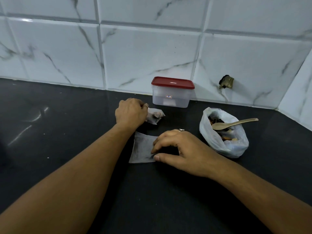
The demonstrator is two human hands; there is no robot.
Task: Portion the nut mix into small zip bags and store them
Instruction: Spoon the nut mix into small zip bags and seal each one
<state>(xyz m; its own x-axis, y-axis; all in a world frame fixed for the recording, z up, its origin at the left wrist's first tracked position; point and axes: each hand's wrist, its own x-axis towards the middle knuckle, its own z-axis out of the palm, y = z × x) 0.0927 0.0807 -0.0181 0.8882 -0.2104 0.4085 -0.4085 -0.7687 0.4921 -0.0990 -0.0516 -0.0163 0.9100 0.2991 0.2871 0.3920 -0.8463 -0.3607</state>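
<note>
My left hand (130, 112) grips the edge of a small filled zip bag (156, 115) that lies on the black counter (67, 149), just in front of the storage box. My right hand (177, 149) pinches the right edge of a flat empty zip bag (142, 148) lying nearer to me, thumb and fingertips closed on it. A white plastic bag of nut mix (224, 132) stands open at the right, and a pale spoon (234, 123) rests in it with its handle pointing right. A clear box with a red lid (172, 92) stands shut against the wall.
A white marble-tiled wall (152, 48) runs along the back of the counter and turns a corner at the far right. A dark hole with a fitting (226, 81) breaks the tile to the right of the box.
</note>
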